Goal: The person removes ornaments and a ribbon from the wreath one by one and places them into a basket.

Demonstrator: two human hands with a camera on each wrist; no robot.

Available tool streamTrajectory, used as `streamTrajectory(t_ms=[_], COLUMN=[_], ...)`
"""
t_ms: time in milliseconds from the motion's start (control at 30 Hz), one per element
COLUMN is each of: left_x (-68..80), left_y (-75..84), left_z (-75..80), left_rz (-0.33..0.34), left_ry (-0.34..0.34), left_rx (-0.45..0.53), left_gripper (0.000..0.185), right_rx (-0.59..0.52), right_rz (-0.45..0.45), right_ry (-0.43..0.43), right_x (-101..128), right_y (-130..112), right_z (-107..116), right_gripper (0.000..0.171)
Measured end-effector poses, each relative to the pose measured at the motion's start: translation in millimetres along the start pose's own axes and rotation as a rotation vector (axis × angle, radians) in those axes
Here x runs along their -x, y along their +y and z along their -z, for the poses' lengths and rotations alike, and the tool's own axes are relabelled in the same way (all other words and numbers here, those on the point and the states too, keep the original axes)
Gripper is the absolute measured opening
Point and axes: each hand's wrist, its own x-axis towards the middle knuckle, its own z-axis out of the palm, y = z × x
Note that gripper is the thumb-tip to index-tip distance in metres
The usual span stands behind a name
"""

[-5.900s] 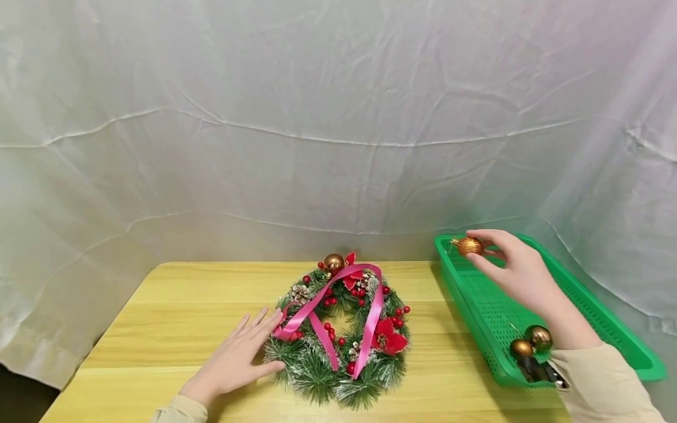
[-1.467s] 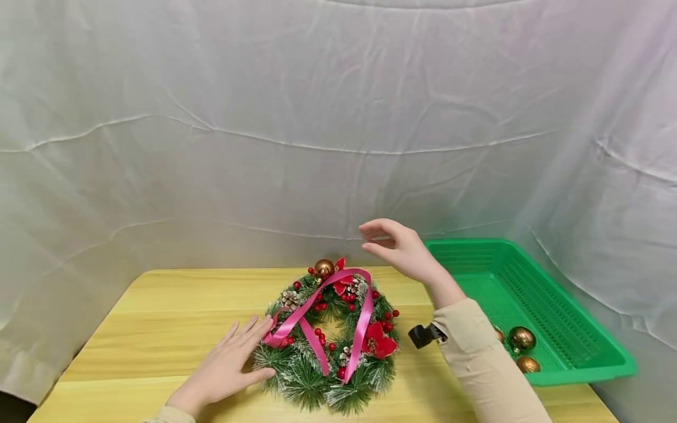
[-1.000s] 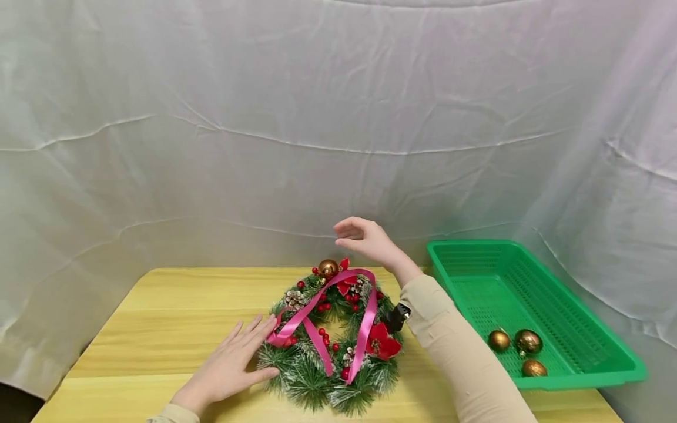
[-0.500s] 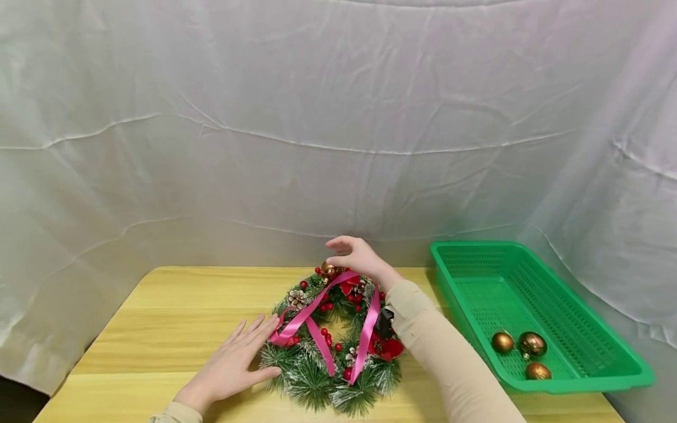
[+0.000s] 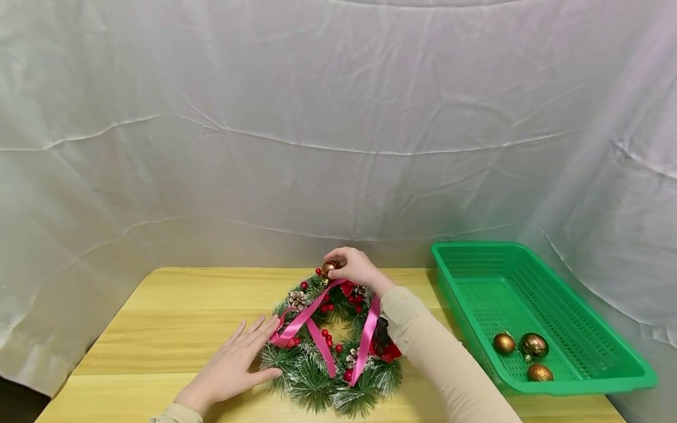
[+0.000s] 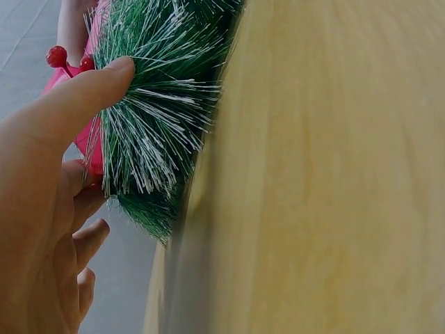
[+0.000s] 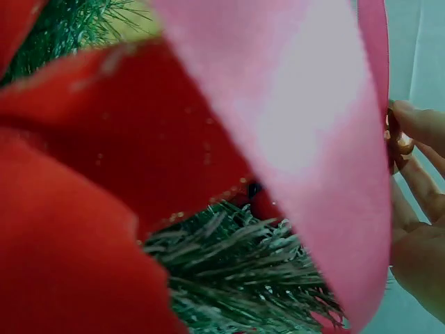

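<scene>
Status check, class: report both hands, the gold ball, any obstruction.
Left hand flat on wreath. Right hand pinching gold ball at wreath top. Nothing blocking.

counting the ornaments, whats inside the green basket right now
Three gold baubles lie together at the near end of the green basket, on its perforated floor. The rest of the floor shows bare. The near wall hides a thin strip of floor just behind it.

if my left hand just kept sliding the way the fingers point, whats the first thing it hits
The wreath. The left hand lies flat on the table, fingers pointing right and slightly away, fingertips already touching the needles and pink ribbon, so it would likely just press deeper into the wreath's left side.
</scene>
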Motion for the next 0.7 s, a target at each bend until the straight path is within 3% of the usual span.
streamTrajectory(t_ms=[267,467,700], left_x=[0.0,0.0,-0.4], left_y=[0.5,-0.5,-1.5], left_z=[-0.5,-0.5,-0.6], left_rz=[-0.002,0.001,0.006], left_ry=[-0.002,-0.007,-0.012], left_rx=[-0.003,0.003,0.001], left_gripper=[0.088,0.089,0.089], right_rx=[0.090,0.168,0.072], right_rz=[0.006,0.073,0.080], right_ry=[0.004,0.045,0.111], right_x=[0.2,-2.1,-0.4], right_y=[0.3,-2.5,-15.0], right_z=[-4.5,-4.6,5.6], right_gripper=[0.038,0.039,0.041])
